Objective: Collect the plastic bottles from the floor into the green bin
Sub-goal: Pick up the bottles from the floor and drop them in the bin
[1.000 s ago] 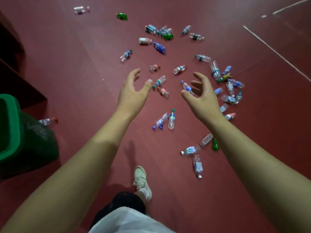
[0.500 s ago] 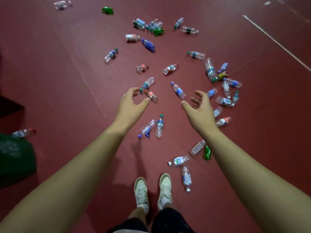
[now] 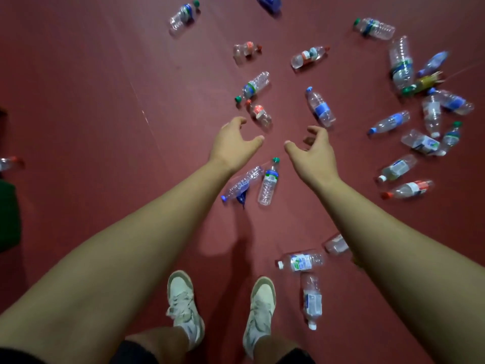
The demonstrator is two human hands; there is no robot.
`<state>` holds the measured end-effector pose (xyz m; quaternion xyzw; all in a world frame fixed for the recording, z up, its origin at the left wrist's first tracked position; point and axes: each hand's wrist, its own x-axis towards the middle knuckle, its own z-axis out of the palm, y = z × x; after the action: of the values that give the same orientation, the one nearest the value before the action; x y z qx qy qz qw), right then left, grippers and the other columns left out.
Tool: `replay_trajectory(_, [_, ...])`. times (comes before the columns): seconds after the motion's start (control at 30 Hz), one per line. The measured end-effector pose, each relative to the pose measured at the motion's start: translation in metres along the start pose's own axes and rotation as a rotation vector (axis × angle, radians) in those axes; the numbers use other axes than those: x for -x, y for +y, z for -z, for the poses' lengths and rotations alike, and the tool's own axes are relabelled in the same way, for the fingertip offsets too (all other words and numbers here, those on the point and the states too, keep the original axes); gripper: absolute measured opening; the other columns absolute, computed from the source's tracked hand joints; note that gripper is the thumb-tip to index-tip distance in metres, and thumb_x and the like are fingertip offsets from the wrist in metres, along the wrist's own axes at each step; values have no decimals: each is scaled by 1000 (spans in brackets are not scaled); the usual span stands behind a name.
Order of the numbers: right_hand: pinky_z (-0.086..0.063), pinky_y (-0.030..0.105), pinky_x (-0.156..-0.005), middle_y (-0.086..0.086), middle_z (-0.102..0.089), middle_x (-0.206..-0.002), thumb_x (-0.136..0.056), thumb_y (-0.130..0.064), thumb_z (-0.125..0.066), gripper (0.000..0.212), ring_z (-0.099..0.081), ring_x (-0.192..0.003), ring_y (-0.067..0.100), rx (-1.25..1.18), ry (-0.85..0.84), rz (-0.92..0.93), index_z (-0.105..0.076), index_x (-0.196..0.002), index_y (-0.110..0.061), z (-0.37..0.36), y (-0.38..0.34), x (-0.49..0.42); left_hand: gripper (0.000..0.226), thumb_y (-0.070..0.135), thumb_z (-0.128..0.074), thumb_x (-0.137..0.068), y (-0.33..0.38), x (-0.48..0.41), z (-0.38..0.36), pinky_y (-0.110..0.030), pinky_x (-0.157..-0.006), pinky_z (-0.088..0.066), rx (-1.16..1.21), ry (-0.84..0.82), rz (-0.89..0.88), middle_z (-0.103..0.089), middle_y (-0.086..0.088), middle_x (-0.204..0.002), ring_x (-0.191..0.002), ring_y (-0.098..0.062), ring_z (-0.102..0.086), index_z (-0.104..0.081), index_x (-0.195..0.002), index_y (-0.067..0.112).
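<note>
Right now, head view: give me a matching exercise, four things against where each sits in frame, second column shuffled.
Things:
1. green bin
2. dark blue bottle
3. yellow-labelled bottle
4. right shoe

Places:
A. top edge
B. bottom centre
C. left edge
D. upper right

Pairs: 1-C, 2-A, 3-D, 4-B.

A dark red floor (image 3: 78,101) fills the view, crossed diagonally by a thin pale seam line (image 3: 143,111), under dim light
</note>
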<state>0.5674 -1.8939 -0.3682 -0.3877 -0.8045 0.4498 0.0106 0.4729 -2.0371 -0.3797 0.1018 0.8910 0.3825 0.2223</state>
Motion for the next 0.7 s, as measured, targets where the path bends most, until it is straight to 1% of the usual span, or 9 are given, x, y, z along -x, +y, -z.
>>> replay_trajectory(0.07, [-40, 28, -97, 6, -57, -130, -87, -37, -68, 64, -55, -118, 21, 18, 4, -19, -41, -140, -14, -42, 44, -39, 64, 41, -68, -82, -49, -36, -44, -31, -99, -40, -121, -20, 22, -53, -8, -137, -125, -22, -51, -48, -136, 11])
replay_trajectory(0.13, [-43, 33, -99, 7, -57, -129, -86, -38, -68, 65, -55, -118, 24, 32, 12, -51, -41, -140, -14, -82, 91, -77, 64, 46, -69, -79, -100, -69, -93, -36, -95, -45, -282, -31, 39, -56, -10, -131, -120, -28, -53, -52, -129, 10])
replay_trajectory(0.23, [-43, 34, -99, 10, -58, -130, -86, -40, -68, 68, -56, -119, 28, 86, 11, -120, -40, -141, -12, -139, 163, -126, 69, 52, -73, -72, -170, -108, -169, -38, -91, -44, -500, -123, 77, -53, -11, -125, -117, -32, -49, -52, -122, 9])
replay_trajectory(0.33, [-44, 36, -96, 14, -58, -131, -85, -43, -68, 72, -56, -119, 32, 150, -1, -190, -39, -142, -9, -186, 233, -161, 84, 59, -78, -65, -232, -137, -239, -41, -93, -43, -636, -180, 105, -42, -12, -126, -117, -32, -44, -47, -125, 9])
replay_trajectory(0.43, [-44, 36, -92, 14, -58, -131, -84, -43, -68, 73, -57, -119, 33, 223, -13, -235, -38, -141, -7, -220, 286, -182, 89, 61, -78, -63, -278, -159, -286, -40, -89, -44, -705, -165, 61, -44, -11, -125, -117, -30, -42, -44, -126, 9])
replay_trajectory(0.5, [-44, 36, -88, 14, -59, -128, -84, -42, -67, 69, -58, -116, 33, 258, -11, -249, -39, -136, -7, -233, 309, -192, 73, 51, -75, -72, -297, -170, -302, -36, -81, -41, -758, -135, -12, -51, -8, -123, -116, -29, -42, -44, -123, 9])
replay_trajectory(0.57, [-44, 36, -86, 15, -59, -127, -84, -43, -67, 67, -58, -115, 34, 283, -16, -256, -39, -133, -7, -244, 321, -198, 48, 31, -68, -81, -307, -174, -302, -35, -76, -35, -809, -77, -88, -56, -8, -120, -115, -29, -43, -46, -118, 11])
replay_trajectory(0.63, [-44, 36, -83, 15, -60, -125, -84, -44, -67, 65, -60, -112, 35, 311, -33, -273, -40, -130, -7, -252, 323, -198, 36, 18, -61, -84, -314, -171, -293, -36, -80, -37, -831, -61, -151, -55, -8, -119, -115, -30, -42, -48, -117, 14])
replay_trajectory(0.7, [-46, 37, -84, 15, -60, -124, -82, -45, -67, 66, -60, -110, 36, 323, -54, -297, -40, -128, -6, -260, 321, -196, 35, 11, -54, -86, -321, -166, -284, -39, -86, -38, -833, -75, -211, -50, -8, -121, -118, -32, -39, -52, -120, 21])
